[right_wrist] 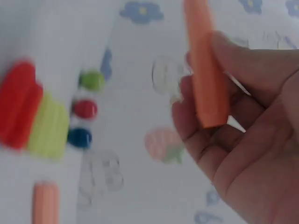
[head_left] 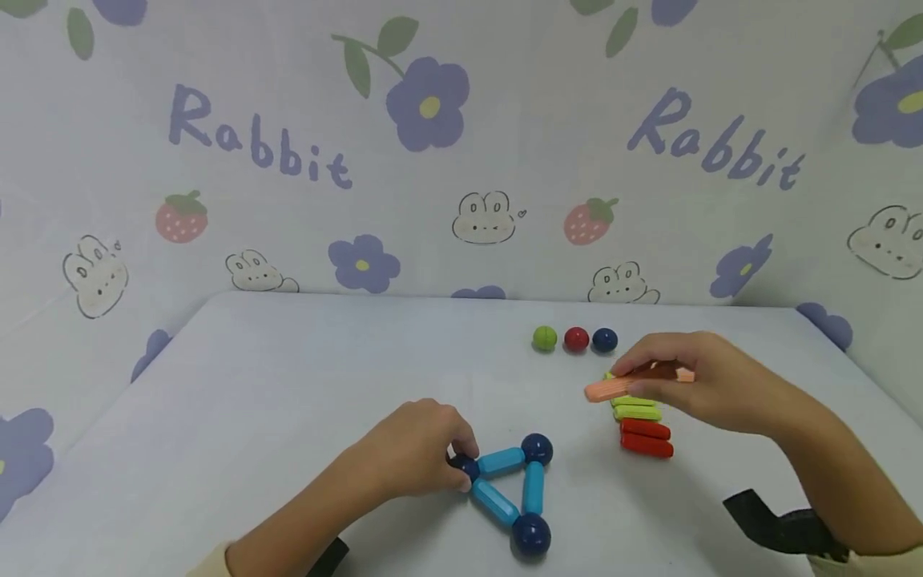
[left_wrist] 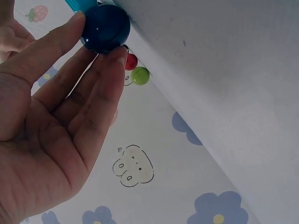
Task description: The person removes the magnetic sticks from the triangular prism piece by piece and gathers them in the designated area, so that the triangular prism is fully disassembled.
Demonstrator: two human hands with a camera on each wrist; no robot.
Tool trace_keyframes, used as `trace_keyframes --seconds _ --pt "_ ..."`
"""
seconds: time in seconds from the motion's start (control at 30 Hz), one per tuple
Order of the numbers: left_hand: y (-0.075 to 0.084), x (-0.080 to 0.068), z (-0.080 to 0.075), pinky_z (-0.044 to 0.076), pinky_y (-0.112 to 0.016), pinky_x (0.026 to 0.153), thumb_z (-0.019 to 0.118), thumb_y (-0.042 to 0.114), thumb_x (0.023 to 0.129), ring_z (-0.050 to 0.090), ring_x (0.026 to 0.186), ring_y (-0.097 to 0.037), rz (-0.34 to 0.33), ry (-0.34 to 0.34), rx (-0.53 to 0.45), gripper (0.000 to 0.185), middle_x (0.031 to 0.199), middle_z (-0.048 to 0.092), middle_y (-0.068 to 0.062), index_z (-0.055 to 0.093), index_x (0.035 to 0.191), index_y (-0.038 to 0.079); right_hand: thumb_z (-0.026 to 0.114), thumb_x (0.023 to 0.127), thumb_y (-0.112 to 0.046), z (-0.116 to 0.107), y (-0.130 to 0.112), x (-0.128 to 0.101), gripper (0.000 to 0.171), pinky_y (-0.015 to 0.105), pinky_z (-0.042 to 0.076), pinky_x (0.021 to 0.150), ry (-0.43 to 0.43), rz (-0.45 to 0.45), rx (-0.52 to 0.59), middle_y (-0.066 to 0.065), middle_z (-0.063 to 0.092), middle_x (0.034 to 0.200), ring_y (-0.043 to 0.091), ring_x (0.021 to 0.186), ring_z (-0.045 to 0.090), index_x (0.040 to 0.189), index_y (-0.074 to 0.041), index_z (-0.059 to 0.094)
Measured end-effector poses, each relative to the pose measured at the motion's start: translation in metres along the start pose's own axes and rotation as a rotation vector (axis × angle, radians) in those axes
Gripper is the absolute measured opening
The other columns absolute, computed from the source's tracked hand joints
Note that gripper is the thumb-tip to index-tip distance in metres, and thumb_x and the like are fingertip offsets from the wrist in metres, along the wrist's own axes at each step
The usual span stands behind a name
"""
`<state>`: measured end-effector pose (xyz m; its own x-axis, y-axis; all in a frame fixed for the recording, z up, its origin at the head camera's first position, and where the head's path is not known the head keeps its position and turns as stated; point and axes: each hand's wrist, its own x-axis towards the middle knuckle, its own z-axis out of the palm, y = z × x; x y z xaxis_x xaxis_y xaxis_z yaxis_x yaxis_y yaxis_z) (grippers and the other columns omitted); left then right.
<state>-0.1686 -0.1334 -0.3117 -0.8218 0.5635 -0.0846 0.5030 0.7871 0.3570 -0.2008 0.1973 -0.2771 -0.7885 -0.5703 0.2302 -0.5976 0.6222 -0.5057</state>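
Observation:
My left hand (head_left: 414,449) pinches a dark blue ball (left_wrist: 106,28) between thumb and fingertips. That ball is the left corner of a flat triangle made of light blue rods (head_left: 533,487) and dark blue balls; the other corners are a far ball (head_left: 537,449) and a near ball (head_left: 531,534). Over on the right, my right hand (head_left: 710,385) holds an orange rod (right_wrist: 205,70) between thumb and fingers, raised above the table. Below and near it lie yellow-green rods (head_left: 638,413) and two red rods (head_left: 646,445). The hand partly hides the yellow-green ones.
Toward the back of the white table (head_left: 324,361) stand a green ball (head_left: 545,338), a red ball (head_left: 576,340) and another dark blue ball (head_left: 605,340) in a row. A second orange rod (right_wrist: 46,205) lies beyond the yellow-green rods. A printed cloth (head_left: 505,160) rises behind.

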Motion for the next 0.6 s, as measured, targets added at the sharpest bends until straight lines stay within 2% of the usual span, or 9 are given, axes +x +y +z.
trace_keyframes --seconds 0.1,0.23,0.33,0.47,0.6 --pt "0.001 0.001 0.0 0.049 -0.027 0.074 0.088 0.02 0.079 0.055 0.08 -0.007 -0.014 -0.003 0.012 0.021 0.085 0.069 0.012 0.08 0.098 0.015 0.08 0.085 -0.008 -0.015 0.024 -0.008 0.023 0.025 0.053 0.069 -0.015 0.084 -0.11 -0.009 0.068 0.097 0.014 0.083 0.059 0.106 -0.017 0.075" --pt "0.001 0.002 0.002 0.049 -0.027 0.075 0.087 0.022 0.079 0.055 0.08 -0.007 -0.023 -0.008 0.031 0.022 0.084 0.069 0.013 0.081 0.099 0.017 0.079 0.086 -0.013 -0.026 0.062 -0.018 0.019 0.028 0.054 0.07 -0.147 0.254 -0.194 -0.003 0.067 0.096 0.019 0.087 0.059 0.104 -0.01 0.075" --pt "0.001 0.002 0.002 0.049 -0.027 0.075 0.087 0.022 0.08 0.055 0.08 -0.007 -0.021 -0.009 0.037 0.022 0.084 0.069 0.013 0.081 0.1 0.017 0.081 0.084 -0.018 -0.026 0.088 -0.023 0.02 0.032 0.052 0.068 -0.232 0.342 -0.229 -0.001 0.065 0.091 0.021 0.085 0.056 0.1 -0.007 0.074" --pt "0.001 0.002 0.002 0.048 -0.027 0.075 0.087 0.022 0.08 0.054 0.079 -0.007 -0.019 -0.01 0.035 0.022 0.084 0.068 0.013 0.081 0.1 0.017 0.079 0.083 -0.014 -0.02 0.11 -0.024 0.013 0.038 0.051 0.069 -0.286 0.416 -0.243 -0.001 0.062 0.086 0.024 0.085 0.054 0.093 -0.009 0.073" --pt "0.0 0.001 0.002 0.048 -0.027 0.074 0.086 0.021 0.08 0.054 0.079 -0.007 -0.016 -0.007 0.028 0.021 0.084 0.069 0.013 0.081 0.1 0.017 0.074 0.082 -0.003 -0.013 0.118 -0.02 0.009 0.04 0.049 0.072 -0.271 0.428 -0.279 0.0 0.057 0.081 0.027 0.085 0.052 0.084 -0.01 0.069"
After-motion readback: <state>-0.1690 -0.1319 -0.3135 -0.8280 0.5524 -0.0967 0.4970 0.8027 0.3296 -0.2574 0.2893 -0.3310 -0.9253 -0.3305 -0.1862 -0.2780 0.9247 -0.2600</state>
